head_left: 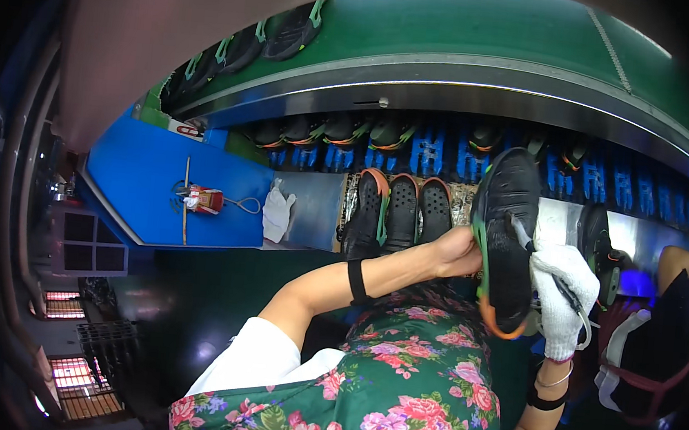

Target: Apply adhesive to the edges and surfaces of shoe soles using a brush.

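Observation:
My bare left hand grips the green-edged side of a black clog with an orange lower end. The clog is held up lengthwise in front of me. In a white knitted glove, my right hand closes round a slim brush-like tool. Its pale tip touches or nearly touches the clog's wet-looking black surface. A thin tube or cord runs back over the glove. Just left of the held clog, three black clogs with holed tops stand side by side, orange and green trim showing on one.
Behind a metal rail lies a green conveyor belt with several shoes. Beneath it are blue racks with more clogs. On a blue board at left sits a red-and-white packet; a white glove lies beside it. Another person's arm shows at right.

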The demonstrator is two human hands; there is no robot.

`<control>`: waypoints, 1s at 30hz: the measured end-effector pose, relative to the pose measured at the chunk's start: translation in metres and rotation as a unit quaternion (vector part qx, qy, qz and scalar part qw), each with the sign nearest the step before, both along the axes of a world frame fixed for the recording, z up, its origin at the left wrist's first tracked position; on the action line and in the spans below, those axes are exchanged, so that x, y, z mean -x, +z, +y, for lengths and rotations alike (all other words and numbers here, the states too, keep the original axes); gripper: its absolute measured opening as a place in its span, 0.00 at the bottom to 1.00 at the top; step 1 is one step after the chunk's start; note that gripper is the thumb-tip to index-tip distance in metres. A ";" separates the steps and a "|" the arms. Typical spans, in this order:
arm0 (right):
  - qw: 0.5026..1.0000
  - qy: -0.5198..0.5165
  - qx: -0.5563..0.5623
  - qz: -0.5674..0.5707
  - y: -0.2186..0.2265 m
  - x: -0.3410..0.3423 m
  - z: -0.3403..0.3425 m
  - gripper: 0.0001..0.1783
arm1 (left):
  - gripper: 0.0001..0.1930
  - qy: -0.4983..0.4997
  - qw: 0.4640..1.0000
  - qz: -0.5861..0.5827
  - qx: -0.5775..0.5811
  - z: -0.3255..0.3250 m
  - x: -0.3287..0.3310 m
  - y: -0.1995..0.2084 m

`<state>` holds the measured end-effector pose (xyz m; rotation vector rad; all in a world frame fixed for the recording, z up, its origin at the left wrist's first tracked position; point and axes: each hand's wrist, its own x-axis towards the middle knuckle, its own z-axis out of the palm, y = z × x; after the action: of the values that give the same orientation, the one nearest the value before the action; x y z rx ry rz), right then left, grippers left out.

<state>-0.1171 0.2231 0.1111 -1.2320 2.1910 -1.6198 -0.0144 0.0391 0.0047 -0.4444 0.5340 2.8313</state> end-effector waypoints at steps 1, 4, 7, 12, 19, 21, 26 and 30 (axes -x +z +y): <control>1.000 -0.001 -0.002 0.002 0.003 0.000 0.002 0.08 | 0.23 -0.011 0.999 0.040 0.023 0.001 0.000 0.000; 0.998 0.017 -0.018 0.058 0.010 -0.007 0.003 0.12 | 0.21 -0.094 0.985 0.007 0.147 -0.004 -0.008 0.002; 0.995 0.015 -0.009 0.101 0.017 -0.020 0.008 0.13 | 0.23 -0.020 0.996 0.036 0.075 0.002 -0.010 0.001; 0.990 -0.071 0.017 0.116 0.014 -0.040 0.010 0.12 | 0.36 0.019 0.946 0.131 -0.295 0.003 -0.007 0.018; 0.984 -0.085 0.074 0.138 0.023 -0.036 0.009 0.11 | 0.48 0.075 0.990 -0.008 -0.117 0.026 -0.014 0.001; 0.982 -0.067 0.058 0.167 0.026 -0.029 0.010 0.17 | 0.52 0.052 0.992 0.048 -0.105 0.034 -0.005 0.028; 0.966 -0.060 0.052 0.246 0.038 -0.012 0.001 0.20 | 0.49 0.045 0.997 0.007 -0.064 0.038 -0.015 0.026; 0.963 -0.102 0.021 0.250 0.040 -0.012 -0.008 0.17 | 0.48 0.006 1.000 0.003 -0.001 0.039 -0.022 0.009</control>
<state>-0.1050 0.2148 0.1510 -1.6217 2.6679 -1.5595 0.0077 0.0780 0.0134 -0.4396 0.5316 2.8445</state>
